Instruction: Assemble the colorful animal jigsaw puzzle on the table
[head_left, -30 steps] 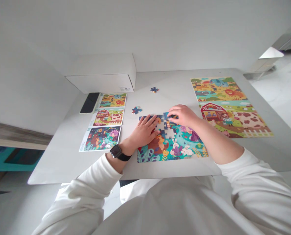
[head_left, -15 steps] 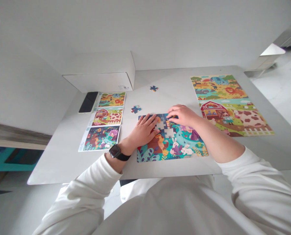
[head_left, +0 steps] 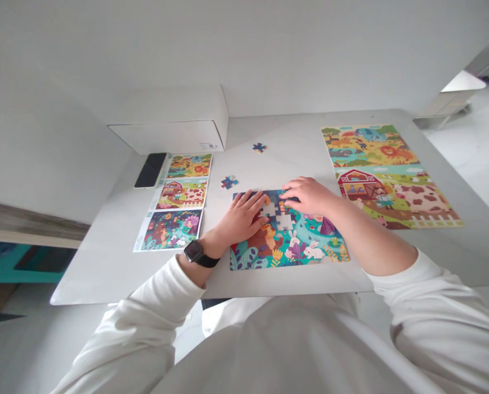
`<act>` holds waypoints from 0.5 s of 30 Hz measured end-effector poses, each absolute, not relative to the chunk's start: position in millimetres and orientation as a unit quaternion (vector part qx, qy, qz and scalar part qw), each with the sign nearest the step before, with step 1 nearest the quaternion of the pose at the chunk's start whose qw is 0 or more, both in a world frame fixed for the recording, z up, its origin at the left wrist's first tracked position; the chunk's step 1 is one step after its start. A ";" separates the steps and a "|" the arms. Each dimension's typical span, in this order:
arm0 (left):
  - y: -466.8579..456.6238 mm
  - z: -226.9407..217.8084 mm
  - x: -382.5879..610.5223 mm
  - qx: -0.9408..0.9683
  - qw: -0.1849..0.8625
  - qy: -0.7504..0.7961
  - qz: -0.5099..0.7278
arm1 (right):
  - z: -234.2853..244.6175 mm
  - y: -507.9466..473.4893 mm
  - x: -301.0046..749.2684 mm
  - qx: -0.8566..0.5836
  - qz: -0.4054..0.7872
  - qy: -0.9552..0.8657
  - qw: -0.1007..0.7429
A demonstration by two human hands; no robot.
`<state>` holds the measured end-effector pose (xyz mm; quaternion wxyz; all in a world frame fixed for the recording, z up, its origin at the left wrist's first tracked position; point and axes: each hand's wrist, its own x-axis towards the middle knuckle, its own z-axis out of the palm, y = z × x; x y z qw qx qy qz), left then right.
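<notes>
A colourful jigsaw puzzle [head_left: 277, 257] with rabbits, a bear and plants lies in front of me, with a white gap in its upper middle. My left hand [head_left: 243, 218] rests flat on the puzzle's left side, fingers spread, with a black watch on the wrist. At the top edge, right of the gap, the fingers of my right hand [head_left: 308, 195] bend down onto the puzzle, apart from each other. What lies under those fingertips is mostly hidden. Two loose puzzle pieces lie beyond it: one piece [head_left: 229, 182] near its top left corner, another piece [head_left: 259, 148] farther back.
On the left lie a picture sheet [head_left: 181, 194] with three scenes and a phone [head_left: 150, 170]. Behind them a white box [head_left: 166, 135] stands against the wall. Two assembled puzzles, a savanna [head_left: 369, 146] and a farm [head_left: 398, 198], lie at the right of the white table [head_left: 104, 273].
The fingers of my right hand have settled lower over the top edge, covering a dark spot seen between them before. My left hand stays in place. The view has shifted slightly.
</notes>
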<state>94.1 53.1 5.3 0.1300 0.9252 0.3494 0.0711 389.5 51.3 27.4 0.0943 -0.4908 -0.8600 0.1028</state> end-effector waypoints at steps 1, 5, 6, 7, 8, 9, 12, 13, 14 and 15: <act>53.1 5.0 94.0 0.925 0.135 0.348 0.076 | 28.5 49.1 390.6 -0.490 0.109 -0.859 0.100; 63.0 7.9 87.7 0.913 0.153 0.354 0.134 | 35.3 39.7 401.5 -0.496 0.123 -0.846 0.154; 69.2 9.8 83.8 0.905 0.150 0.365 0.160 | 37.4 37.2 405.2 -0.500 0.123 -0.841 0.165; 77.0 12.1 78.9 0.894 0.144 0.382 0.186 | 39.2 34.7 408.8 -0.503 0.124 -0.838 0.171; 86.0 14.4 73.2 0.881 0.133 0.404 0.208 | 40.6 32.2 411.9 -0.503 0.126 -0.837 0.173; 95.7 16.5 67.0 0.866 0.119 0.430 0.226 | 41.3 29.9 414.4 -0.501 0.129 -0.838 0.171; 123.8 19.4 49.1 0.823 0.085 0.512 0.231 | 39.7 24.5 416.8 -0.493 0.141 -0.843 0.165; 131.1 19.0 44.6 0.816 0.079 0.530 0.218 | 38.4 23.5 416.2 -0.494 0.143 -0.842 0.163; 137.0 17.9 41.3 0.812 0.078 0.542 0.202 | 37.0 22.8 415.0 -0.496 0.145 -0.841 0.161; 141.4 16.5 39.1 0.811 0.081 0.549 0.188 | 35.8 22.5 413.7 -0.500 0.145 -0.839 0.158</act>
